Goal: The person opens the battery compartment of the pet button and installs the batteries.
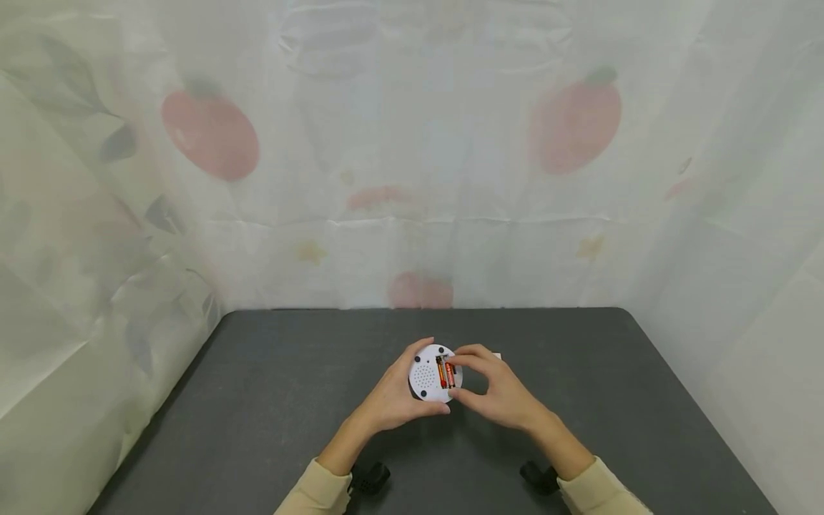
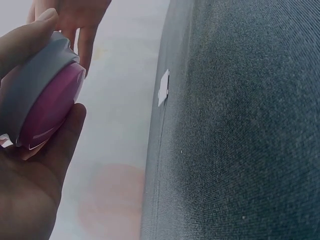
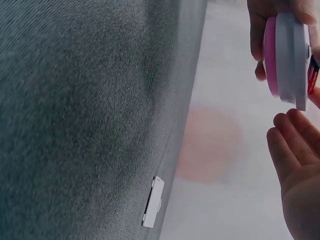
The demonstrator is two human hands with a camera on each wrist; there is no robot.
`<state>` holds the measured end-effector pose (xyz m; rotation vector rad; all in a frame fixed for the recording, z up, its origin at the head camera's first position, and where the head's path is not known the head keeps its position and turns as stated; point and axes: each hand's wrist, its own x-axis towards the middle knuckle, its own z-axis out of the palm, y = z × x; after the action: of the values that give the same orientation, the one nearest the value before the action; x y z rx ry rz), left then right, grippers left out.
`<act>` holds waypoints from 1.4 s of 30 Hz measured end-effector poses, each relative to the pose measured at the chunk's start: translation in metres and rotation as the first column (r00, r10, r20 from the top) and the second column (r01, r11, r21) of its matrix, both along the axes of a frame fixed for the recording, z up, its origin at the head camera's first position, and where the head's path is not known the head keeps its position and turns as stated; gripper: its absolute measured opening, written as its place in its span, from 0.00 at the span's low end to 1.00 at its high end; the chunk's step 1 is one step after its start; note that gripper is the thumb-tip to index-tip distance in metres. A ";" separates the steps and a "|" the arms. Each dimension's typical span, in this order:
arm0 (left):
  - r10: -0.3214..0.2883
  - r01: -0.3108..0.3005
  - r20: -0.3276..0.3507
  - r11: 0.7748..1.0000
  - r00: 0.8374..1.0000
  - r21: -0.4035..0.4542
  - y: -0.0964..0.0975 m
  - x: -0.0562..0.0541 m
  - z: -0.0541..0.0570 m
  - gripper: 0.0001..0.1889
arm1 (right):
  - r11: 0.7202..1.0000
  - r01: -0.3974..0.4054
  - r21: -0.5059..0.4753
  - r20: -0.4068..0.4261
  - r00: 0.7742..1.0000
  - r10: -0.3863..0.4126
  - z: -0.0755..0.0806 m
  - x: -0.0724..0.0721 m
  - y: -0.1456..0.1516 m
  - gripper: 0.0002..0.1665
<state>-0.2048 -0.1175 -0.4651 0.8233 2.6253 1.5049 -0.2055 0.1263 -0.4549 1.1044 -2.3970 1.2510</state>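
Note:
My left hand [image 1: 394, 395] grips a round white device [image 1: 423, 376] by its rim, thumb below and fingers above, holding it over the table. Its back faces up, with speaker holes, dark rubber feet and an uncovered battery compartment. Two red-and-black batteries lie side by side in that compartment. The thumb and index finger of my right hand [image 1: 501, 392] pinch the right battery [image 1: 450, 376] by its two ends. In the left wrist view the device's pink front [image 2: 54, 107] rests against the left fingers. The right hand's other fingers are extended, apart from the device [image 3: 287, 55].
A small white battery cover [image 3: 153, 202] lies on the dark table [image 1: 290, 372], partly hidden behind the right hand in the head view. Printed fabric curtains [image 1: 412, 143] stand at the back and sides. Black wrist-worn pieces [image 1: 372, 478] sit near both sleeves.

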 end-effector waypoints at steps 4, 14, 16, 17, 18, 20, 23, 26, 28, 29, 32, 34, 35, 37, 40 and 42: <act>-0.007 0.007 0.004 1.000 1.000 0.003 0.001 0.000 0.000 0.57 | 1.000 0.013 -0.001 -0.001 1.000 -0.013 -0.003 -0.002 -0.003 0.30; 0.005 -0.005 0.004 1.000 1.000 0.015 0.000 0.001 0.000 0.57 | 0.990 0.031 -0.135 0.235 0.972 0.002 -0.009 -0.003 -0.007 0.36; 0.010 -0.010 0.004 1.000 1.000 0.022 0.000 0.001 0.000 0.57 | 0.987 0.040 -0.159 0.318 0.948 0.013 -0.009 -0.003 -0.007 0.37; 0.012 -0.012 0.003 1.000 1.000 0.025 0.000 0.001 0.000 0.57 | 0.984 0.041 -0.175 0.362 0.932 0.025 -0.008 -0.003 -0.007 0.37; 0.012 -0.012 0.004 1.000 1.000 0.027 0.000 0.001 -0.001 0.57 | 0.981 0.040 -0.192 0.404 0.914 0.041 -0.008 -0.003 -0.007 0.36; 0.012 -0.012 0.004 0.999 1.000 0.032 0.000 0.001 -0.001 0.57 | 0.968 0.036 -0.249 0.490 0.867 0.094 -0.008 -0.004 -0.009 0.34; 0.009 -0.009 -0.003 0.999 1.000 0.040 0.000 0.000 0.000 0.57 | 0.944 0.054 -0.326 0.588 0.793 0.158 -0.008 -0.006 -0.012 0.33; 0.002 -0.002 -0.012 0.999 1.000 0.049 0.001 -0.001 0.000 0.57 | 0.921 0.112 -0.374 0.648 0.742 0.173 -0.010 -0.007 -0.016 0.32; -0.002 0.003 -0.013 0.999 1.000 0.052 0.002 -0.001 0.000 0.56 | 0.908 0.160 -0.387 0.671 0.724 0.158 -0.011 -0.007 -0.019 0.29; -0.003 0.004 -0.013 0.999 1.000 0.052 0.002 -0.001 0.000 0.56 | 0.901 0.184 -0.393 0.680 0.718 0.149 -0.011 -0.006 -0.020 0.28; -0.005 0.006 -0.005 0.998 1.000 0.055 0.001 -0.001 -0.001 0.56 | 0.881 0.241 -0.407 0.698 0.704 0.129 -0.010 -0.006 -0.025 0.25; -0.004 0.004 -0.003 0.999 1.000 0.053 0.001 -0.001 -0.001 0.57 | 0.874 0.254 -0.414 0.702 0.701 0.128 -0.010 -0.005 -0.027 0.24; -0.003 0.003 -0.002 0.999 1.000 0.053 0.001 -0.001 0.000 0.56 | 0.874 0.257 -0.413 0.704 0.699 0.128 -0.010 -0.005 -0.027 0.24; 0.000 0.000 -0.005 0.999 1.000 0.047 0.000 -0.001 0.001 0.56 | 0.883 0.245 -0.401 0.703 0.700 0.126 -0.009 -0.004 -0.027 0.23; 0.005 -0.005 -0.004 0.999 1.000 0.039 0.000 -0.001 0.002 0.56 | 0.914 0.190 -0.359 0.692 0.711 0.123 -0.008 -0.005 -0.023 0.23; 0.008 -0.008 -0.002 0.999 1.000 0.034 -0.001 -0.001 0.003 0.56 | 0.935 0.143 -0.326 0.676 0.726 0.125 -0.006 -0.006 -0.018 0.23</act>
<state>-0.2061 -0.1182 -0.4620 0.8186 2.6140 1.5562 -0.2120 0.1079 -0.4610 0.5532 -2.4352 2.3148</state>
